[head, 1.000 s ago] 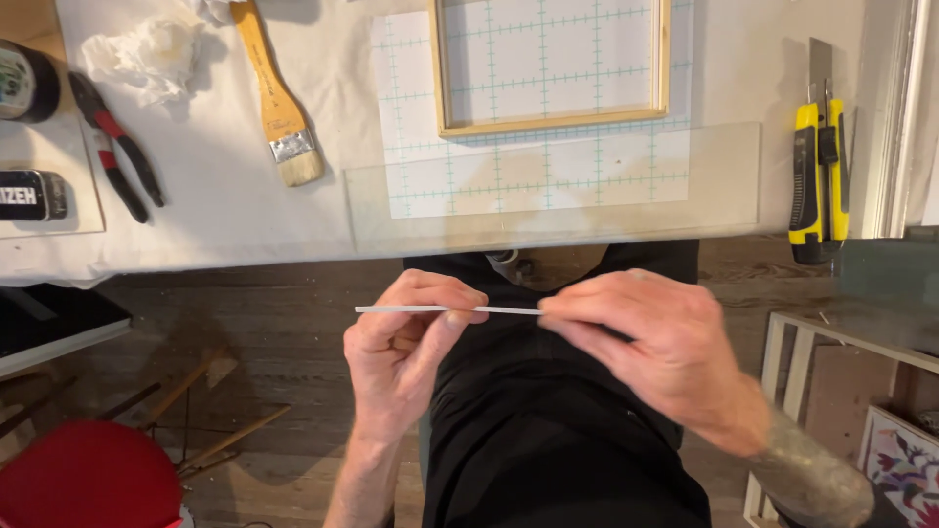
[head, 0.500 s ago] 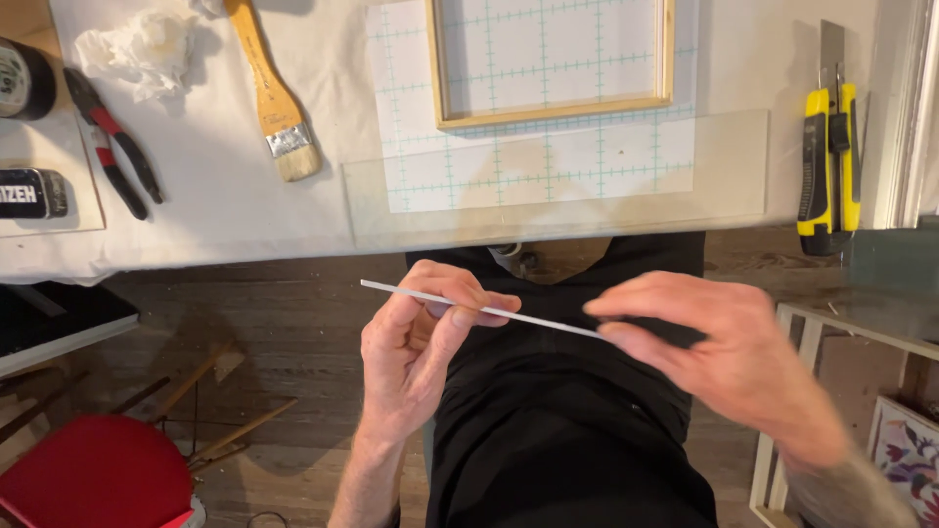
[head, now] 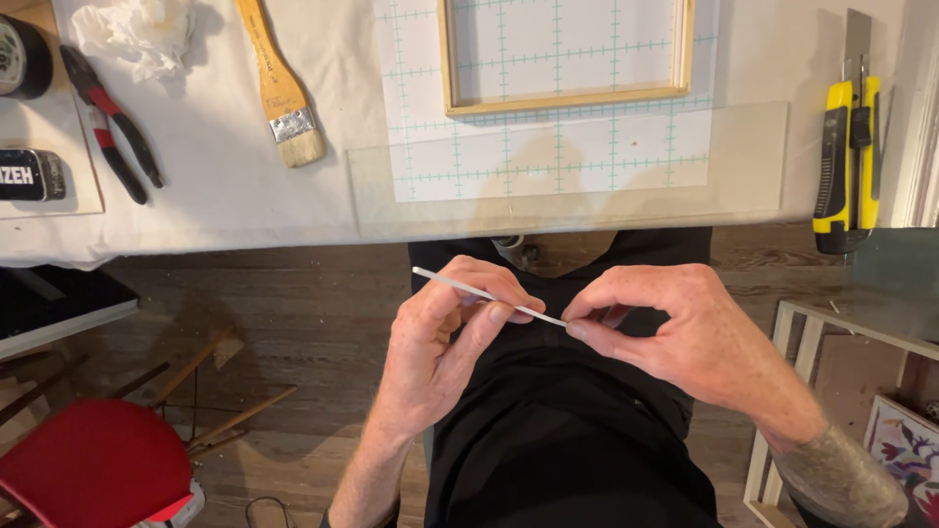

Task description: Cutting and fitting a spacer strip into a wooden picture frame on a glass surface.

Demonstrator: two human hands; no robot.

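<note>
A thin white strip (head: 460,286) runs between both my hands, just below the table's front edge, over my lap. My left hand (head: 445,342) pinches it near the middle with thumb and fingers, its left end sticking out free. My right hand (head: 685,337) grips the strip's right end between thumb and fingertips. The strip tilts down slightly to the right. On the table above lie a clear glass sheet (head: 743,166) over a gridded white mat (head: 430,156), and a wooden frame (head: 567,98) on that mat.
On the white table (head: 215,186) lie a wooden paintbrush (head: 279,83), red-handled pliers (head: 112,132), crumpled tissue (head: 137,34), a tape roll (head: 20,54), a small dark tin (head: 29,174) and a yellow utility knife (head: 846,147). A red stool (head: 93,469) stands lower left, white shelving (head: 812,332) right.
My right hand slid outward along the strip, then came back in toward the left hand. The strip tilted from level to sloping down right.
</note>
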